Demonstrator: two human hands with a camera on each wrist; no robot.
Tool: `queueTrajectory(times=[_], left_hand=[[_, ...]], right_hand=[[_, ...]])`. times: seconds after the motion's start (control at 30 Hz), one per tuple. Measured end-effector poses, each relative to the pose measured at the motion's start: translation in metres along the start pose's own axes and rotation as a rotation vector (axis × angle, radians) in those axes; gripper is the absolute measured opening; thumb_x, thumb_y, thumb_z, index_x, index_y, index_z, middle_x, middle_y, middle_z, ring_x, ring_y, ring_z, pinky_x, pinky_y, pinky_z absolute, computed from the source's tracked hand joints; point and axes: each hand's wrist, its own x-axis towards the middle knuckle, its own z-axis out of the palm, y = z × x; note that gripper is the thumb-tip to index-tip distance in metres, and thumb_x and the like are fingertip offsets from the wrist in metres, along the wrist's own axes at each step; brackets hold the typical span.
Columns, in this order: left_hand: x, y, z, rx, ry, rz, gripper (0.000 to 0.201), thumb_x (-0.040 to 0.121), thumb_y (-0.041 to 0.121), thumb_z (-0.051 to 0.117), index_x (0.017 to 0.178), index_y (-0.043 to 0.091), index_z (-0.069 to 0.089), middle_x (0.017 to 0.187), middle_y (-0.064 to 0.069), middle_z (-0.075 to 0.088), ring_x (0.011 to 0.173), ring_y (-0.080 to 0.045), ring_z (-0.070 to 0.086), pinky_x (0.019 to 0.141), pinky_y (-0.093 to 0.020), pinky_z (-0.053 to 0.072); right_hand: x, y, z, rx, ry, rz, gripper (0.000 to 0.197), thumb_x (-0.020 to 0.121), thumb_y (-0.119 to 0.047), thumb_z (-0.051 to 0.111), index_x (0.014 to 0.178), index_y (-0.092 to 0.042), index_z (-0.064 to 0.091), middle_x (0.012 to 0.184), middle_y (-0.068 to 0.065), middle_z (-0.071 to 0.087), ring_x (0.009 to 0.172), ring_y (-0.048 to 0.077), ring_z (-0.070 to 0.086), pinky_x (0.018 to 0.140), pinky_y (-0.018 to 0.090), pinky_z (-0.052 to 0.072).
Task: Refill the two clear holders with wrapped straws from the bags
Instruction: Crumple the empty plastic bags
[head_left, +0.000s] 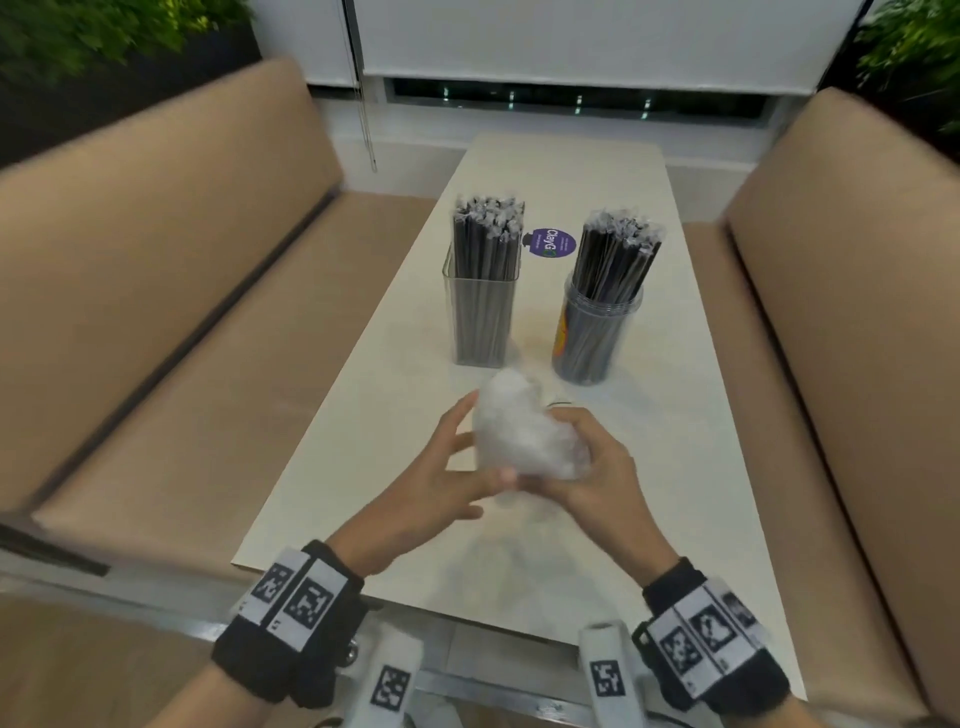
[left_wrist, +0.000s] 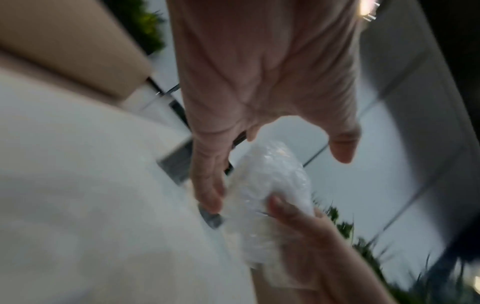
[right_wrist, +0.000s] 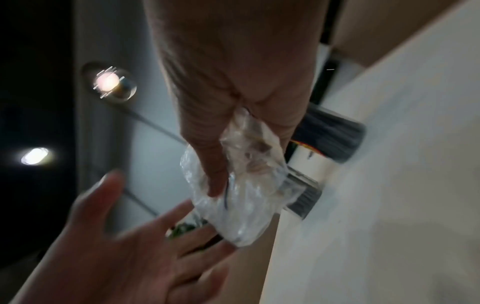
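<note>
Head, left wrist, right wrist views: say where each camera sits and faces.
Head: on the head, looking forward and down at the white table; both hands, wristbands show.
Left wrist: along the left hand at the crumpled clear plastic bag.
Right wrist: along the right hand, which grips it.
All three share the bag.

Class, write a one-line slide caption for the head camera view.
Both holders full of straws; right hand grips a crumpled clear bag, left hand open beside it.
</note>
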Motion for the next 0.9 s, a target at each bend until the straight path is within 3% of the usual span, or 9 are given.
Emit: queueTrajectory(times=[0.07,0.17,0.3,0.4,0.47,0.57,0.67,0.77,0.9], left_hand=[[0.006,0.001,0.017,-0.168,0.094,0.042,0.066,0.082,0.039,0.068,0.139,0.039,0.034,0.134,0.004,0.057,0.114,-0.011,0.063,0.088,-0.04,0.056],[0.013,0.001,0.028,-0.403,0.254,0.054,0.046,0.088,0.022,0.062,0.133,0.023,0.05,0.126,-0.01,0.065,0.114,-0.029,0.064,0.092,-0.047,0.053],[0.013,0.002,0.03,-0.563,0.214,-0.024,0.042,0.087,0.016,0.051,0.128,0.011,0.056,0.118,-0.018,0.068,0.105,-0.032,0.068,0.076,-0.037,0.058],[0.01,0.01,0.024,-0.608,0.156,-0.044,0.038,0.079,0.022,0.056,0.114,0.009,0.066,0.107,-0.018,0.073,0.095,-0.031,0.07,0.08,-0.041,0.057],[0.008,0.014,0.009,-0.554,0.159,-0.042,0.036,0.077,0.028,0.057,0.106,0.012,0.071,0.106,-0.014,0.074,0.097,-0.028,0.071,0.087,-0.041,0.054],[0.007,0.01,-0.034,-0.323,0.243,-0.074,0.042,0.082,0.051,0.05,0.112,0.025,0.067,0.11,-0.005,0.074,0.103,-0.02,0.069,0.091,-0.04,0.053],[0.008,-0.007,-0.1,0.052,0.332,-0.1,0.076,0.066,0.09,0.033,0.119,0.039,0.05,0.132,0.006,0.053,0.131,-0.018,0.044,0.11,-0.046,0.032],[-0.008,-0.025,-0.175,0.268,0.336,-0.098,0.066,0.07,0.086,0.023,0.121,0.048,0.038,0.129,0.009,0.041,0.132,-0.013,0.03,0.115,-0.045,0.022],[-0.049,-0.073,-0.278,0.251,0.309,-0.121,0.041,0.092,0.054,0.036,0.125,0.033,0.049,0.121,0.011,0.052,0.121,-0.011,0.045,0.103,-0.027,0.03]], right_hand=[[-0.005,-0.001,0.003,0.004,-0.131,-0.038,0.061,0.062,-0.01,0.09,0.113,-0.026,0.06,0.116,-0.014,0.064,0.102,-0.002,0.061,0.084,0.019,0.052],[-0.011,-0.005,-0.007,0.237,-0.309,-0.015,0.068,0.077,-0.011,0.079,0.134,-0.031,0.047,0.131,-0.012,0.056,0.118,0.008,0.058,0.098,0.031,0.051],[-0.011,-0.005,-0.009,0.437,-0.355,0.069,0.07,0.078,-0.02,0.075,0.137,-0.039,0.043,0.126,0.014,0.064,0.117,0.033,0.061,0.1,0.053,0.049],[-0.005,-0.004,0.005,0.46,-0.348,0.136,0.084,0.069,-0.033,0.085,0.139,-0.042,0.04,0.134,0.014,0.055,0.12,0.031,0.059,0.099,0.057,0.048],[0.001,-0.011,0.024,0.589,-0.482,0.206,0.078,0.077,-0.028,0.077,0.144,-0.03,0.037,0.141,0.014,0.052,0.125,0.029,0.057,0.096,0.053,0.052],[0.012,-0.03,0.065,0.58,-0.571,0.254,0.054,0.088,-0.023,0.062,0.138,-0.009,0.047,0.125,0.017,0.063,0.107,0.029,0.065,0.086,0.047,0.056],[0.028,-0.037,0.12,0.515,-0.492,0.234,0.037,0.094,-0.015,0.059,0.13,-0.005,0.057,0.121,0.021,0.066,0.103,0.033,0.065,0.088,0.051,0.051],[0.043,-0.038,0.186,0.389,-0.391,0.213,0.032,0.093,-0.012,0.061,0.124,-0.006,0.062,0.116,0.015,0.071,0.102,0.027,0.069,0.085,0.04,0.055],[0.067,-0.032,0.278,0.285,-0.265,0.268,0.032,0.09,-0.017,0.066,0.121,-0.01,0.064,0.111,0.008,0.074,0.099,0.021,0.071,0.087,0.04,0.057]])
